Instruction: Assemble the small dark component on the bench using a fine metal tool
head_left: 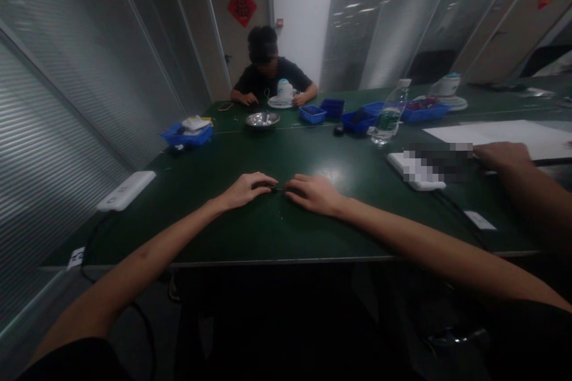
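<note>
Close to the near edge of the green table (214, 232), my two hands almost meet at the fingertips. My left hand (245, 191) is closed, with a small dark object (271, 188) pinched between thumb and fingers; its kind is too small to tell. A thin pale bit (280, 190) juts from it toward the other side. My right hand (315, 195) rests on the tabletop with its fingers bent together at that bit. Whatever its fingertips hold is hidden or too small to make out.
White power strips (129, 189) lie left and right (413, 171). Farther back are a steel bowl (263, 120), blue trays (187, 134) and a plastic bottle (388, 119). Another person (272, 68) sits opposite with a white fan-like part (284, 92); another person's hand (504, 155) reaches in at right.
</note>
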A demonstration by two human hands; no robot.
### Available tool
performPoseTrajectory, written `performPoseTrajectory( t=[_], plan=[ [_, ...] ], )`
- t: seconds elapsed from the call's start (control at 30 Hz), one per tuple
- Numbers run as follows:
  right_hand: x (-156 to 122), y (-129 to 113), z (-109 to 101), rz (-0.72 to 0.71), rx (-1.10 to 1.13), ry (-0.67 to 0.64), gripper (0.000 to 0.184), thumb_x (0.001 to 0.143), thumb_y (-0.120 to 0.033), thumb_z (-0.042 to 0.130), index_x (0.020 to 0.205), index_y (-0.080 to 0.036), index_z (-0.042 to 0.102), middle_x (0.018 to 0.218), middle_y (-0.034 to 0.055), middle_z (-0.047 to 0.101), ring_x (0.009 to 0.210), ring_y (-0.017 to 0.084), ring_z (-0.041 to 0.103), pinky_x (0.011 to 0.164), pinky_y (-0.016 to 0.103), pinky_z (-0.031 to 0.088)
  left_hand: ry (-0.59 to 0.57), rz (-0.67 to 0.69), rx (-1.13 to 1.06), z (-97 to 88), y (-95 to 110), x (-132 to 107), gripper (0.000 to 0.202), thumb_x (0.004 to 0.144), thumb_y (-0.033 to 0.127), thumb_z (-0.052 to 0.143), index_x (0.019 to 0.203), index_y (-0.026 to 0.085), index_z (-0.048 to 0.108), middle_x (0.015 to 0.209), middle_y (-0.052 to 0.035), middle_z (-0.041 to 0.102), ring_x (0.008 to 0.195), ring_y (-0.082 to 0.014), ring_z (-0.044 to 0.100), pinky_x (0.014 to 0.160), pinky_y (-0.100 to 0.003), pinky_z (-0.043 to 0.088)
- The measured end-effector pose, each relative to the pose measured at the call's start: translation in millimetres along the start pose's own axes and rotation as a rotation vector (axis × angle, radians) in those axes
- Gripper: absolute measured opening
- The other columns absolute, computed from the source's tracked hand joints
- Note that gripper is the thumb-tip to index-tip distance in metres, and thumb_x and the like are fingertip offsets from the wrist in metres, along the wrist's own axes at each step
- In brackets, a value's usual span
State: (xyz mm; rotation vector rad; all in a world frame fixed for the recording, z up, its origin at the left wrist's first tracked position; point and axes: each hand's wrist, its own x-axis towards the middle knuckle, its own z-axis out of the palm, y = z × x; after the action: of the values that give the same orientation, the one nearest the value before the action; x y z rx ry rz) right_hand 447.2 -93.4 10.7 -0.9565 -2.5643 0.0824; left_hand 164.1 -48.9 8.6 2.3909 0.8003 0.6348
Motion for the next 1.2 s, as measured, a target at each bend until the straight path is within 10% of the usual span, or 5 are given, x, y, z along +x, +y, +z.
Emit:
performPoseTrajectory(
  t=[1.2],
  plan=[
    [-0.2,-5.3,-4.4,0.042,0.015,0.016,0.03,0.104,-0.036,0.051,0.124,-0.02,0.067,0.105,0.0066,0.066,0.075,0.014,0.058,0.067,0.028,0.038,-0.013,0.017,-0.17,5.0,7.1,3.4,0.049,0.09,0.025,0.07,0.137,0.021,0.061,0.13,-0.0116,0.059,0.093,-0.0174,0.061,0.082,-0.034,0.052]
  ],
)
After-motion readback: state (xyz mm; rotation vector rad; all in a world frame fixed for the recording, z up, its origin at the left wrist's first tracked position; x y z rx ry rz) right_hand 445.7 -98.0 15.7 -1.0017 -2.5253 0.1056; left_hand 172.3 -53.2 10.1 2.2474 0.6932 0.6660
